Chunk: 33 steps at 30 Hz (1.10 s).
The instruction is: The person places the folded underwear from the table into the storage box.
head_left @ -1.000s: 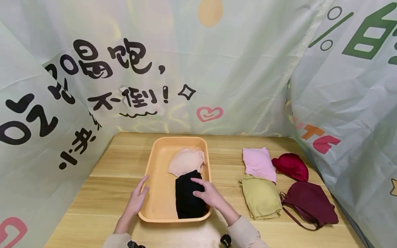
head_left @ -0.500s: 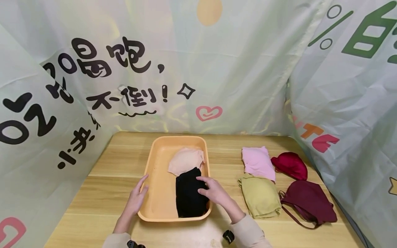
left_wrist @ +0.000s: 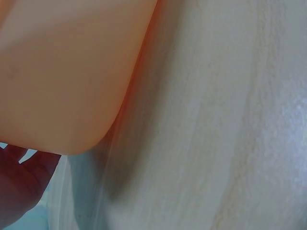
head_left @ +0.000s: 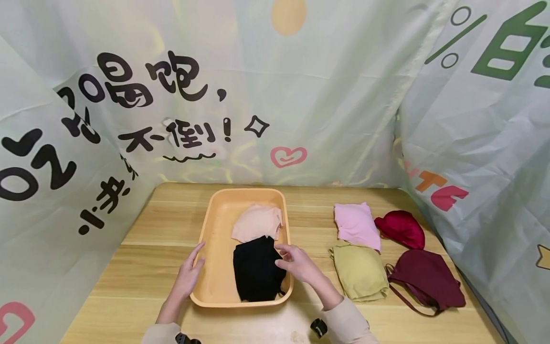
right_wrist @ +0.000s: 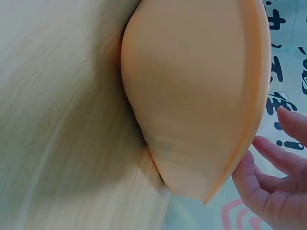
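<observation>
A folded black garment (head_left: 258, 270) lies in the near right part of an orange plastic tray (head_left: 215, 286). Beyond it in the same tray is a folded pale peach garment (head_left: 257, 222), partly overlapped by the black one. My left hand (head_left: 187, 273) rests against the tray's left rim, fingers loosely straight; in the left wrist view its fingertips are hidden behind the rim. At the right rim, my right hand (head_left: 301, 265) reaches over with bent, spread fingers, fingertips at the black garment's right edge. The right wrist view shows these fingers apart, nothing pinched between them.
Right of the tray on the wooden table (head_left: 150, 272) lie a folded pink cloth (head_left: 356, 223), an olive folded cloth (head_left: 360, 272), a crimson bra cup (head_left: 403, 229) and a burgundy bra (head_left: 429, 277) with a loose strap. Printed curtains (head_left: 335, 95) enclose the table.
The black garment has shifted left inside the tray and turned slightly. My right hand has drawn back rightward from on top of it to its right edge. The left hand stays at the rim.
</observation>
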{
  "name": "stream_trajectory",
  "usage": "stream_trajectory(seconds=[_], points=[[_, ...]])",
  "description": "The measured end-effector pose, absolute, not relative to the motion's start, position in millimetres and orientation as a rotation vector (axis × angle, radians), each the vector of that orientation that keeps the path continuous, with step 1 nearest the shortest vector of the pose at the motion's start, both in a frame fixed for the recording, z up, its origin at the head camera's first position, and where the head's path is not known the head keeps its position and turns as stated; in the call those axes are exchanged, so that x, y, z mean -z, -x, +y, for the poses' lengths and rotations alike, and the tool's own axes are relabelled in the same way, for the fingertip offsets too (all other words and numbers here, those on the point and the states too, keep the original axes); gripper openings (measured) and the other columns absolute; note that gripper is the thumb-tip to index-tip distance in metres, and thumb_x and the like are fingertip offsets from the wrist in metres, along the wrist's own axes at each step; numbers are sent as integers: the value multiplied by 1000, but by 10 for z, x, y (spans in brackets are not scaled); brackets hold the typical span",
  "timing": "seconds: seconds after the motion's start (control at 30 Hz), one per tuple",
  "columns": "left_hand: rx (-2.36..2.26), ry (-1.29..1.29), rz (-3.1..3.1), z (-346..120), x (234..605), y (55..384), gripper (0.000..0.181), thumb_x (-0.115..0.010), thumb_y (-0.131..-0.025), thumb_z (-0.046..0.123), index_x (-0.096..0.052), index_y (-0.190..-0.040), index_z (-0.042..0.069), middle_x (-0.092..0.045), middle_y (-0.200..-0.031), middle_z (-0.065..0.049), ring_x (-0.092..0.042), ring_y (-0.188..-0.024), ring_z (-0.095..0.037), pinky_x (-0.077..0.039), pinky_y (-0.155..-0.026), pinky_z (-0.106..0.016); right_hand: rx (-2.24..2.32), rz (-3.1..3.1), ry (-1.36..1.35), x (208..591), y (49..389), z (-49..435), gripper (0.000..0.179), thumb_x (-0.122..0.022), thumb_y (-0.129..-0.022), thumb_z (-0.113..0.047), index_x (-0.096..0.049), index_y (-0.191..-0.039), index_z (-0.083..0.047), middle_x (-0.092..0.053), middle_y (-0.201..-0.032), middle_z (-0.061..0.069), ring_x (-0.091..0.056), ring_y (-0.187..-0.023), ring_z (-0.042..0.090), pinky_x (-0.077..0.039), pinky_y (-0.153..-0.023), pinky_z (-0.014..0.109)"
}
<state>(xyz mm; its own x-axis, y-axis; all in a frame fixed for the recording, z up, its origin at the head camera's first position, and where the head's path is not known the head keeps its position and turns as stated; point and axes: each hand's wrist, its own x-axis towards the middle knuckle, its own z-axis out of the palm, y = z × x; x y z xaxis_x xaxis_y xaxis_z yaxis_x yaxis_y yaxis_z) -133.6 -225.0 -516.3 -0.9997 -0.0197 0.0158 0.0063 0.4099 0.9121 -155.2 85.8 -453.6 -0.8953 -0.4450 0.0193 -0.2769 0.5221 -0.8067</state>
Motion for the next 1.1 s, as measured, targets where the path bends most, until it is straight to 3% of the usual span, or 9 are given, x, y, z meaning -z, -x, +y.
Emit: stream_trajectory(seconds=[0.5, 0.73, 1.1], points=[[1742, 7, -2620, -2263, 5180, 1330, 46, -35, -99, 13, -25, -143, 6, -18, -148, -23, -13, -133, -45, -14, -104, -62, 1432, 2587, 535, 4633, 1619, 898, 36, -57, -88, -14, -56, -117, 6, -61, -92, 11, -58, -81, 22, -47, -63, 23], [1759, 13, -2627, -2232, 5065, 1291, 45, -34, -99, 13, -24, -142, 2, -16, -147, -26, -12, -133, -47, -13, -104, -63, 1573, 2563, 426, 4639, 1691, 977, 35, -57, -89, -11, -54, -118, 8, -62, -93, 18, -62, -81, 33, -52, -66, 29], [1743, 2, -2619, -2261, 5154, 1325, 45, -35, -99, 13, -27, -142, 5, -19, -147, -24, -14, -133, -45, -14, -105, -61, 1413, 2747, 286, 4590, 1860, 1213, 37, -58, -89, -12, -52, -121, 5, -64, -91, 15, -62, -80, 28, -53, -69, 36]])
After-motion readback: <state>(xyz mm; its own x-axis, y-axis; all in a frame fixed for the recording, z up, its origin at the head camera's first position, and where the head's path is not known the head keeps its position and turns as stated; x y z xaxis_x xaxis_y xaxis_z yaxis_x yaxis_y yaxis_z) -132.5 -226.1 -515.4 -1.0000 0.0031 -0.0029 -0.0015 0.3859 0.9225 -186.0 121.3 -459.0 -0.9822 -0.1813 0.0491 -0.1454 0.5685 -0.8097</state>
